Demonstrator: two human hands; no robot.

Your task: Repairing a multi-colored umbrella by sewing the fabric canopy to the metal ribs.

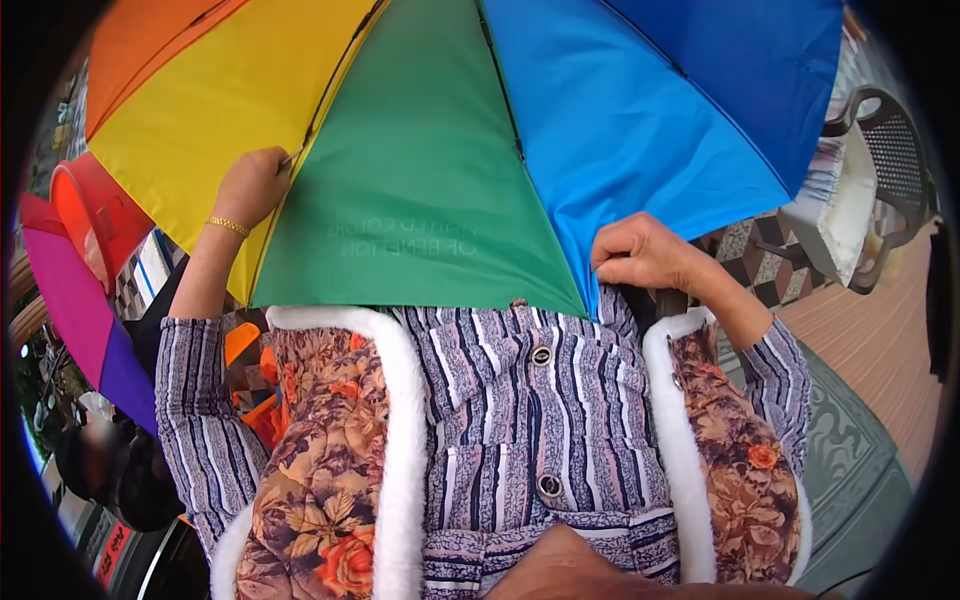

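Note:
An opened umbrella [420, 180] with orange, yellow, green and blue panels spreads across the upper middle, its inner side and thin dark ribs facing me. My left hand [255, 185] is closed on a rib [325, 110] along the seam between the yellow and green panels. Over to the right, my right hand [645, 252] pinches the lower edge of the light blue panel [620, 140], close to its seam with the green one. The fingertips of both hands are partly hidden. The umbrella's handle and centre lie outside the view.
On the right stand a grey-brown chair [895, 150], a white packet-like stack [845, 210], a wood-coloured surface [860, 330] and a green patterned seat [850, 460]. At left are a red curved object [95, 220], pink and purple cloth [75, 280] and a dark figure [140, 470], perhaps a person.

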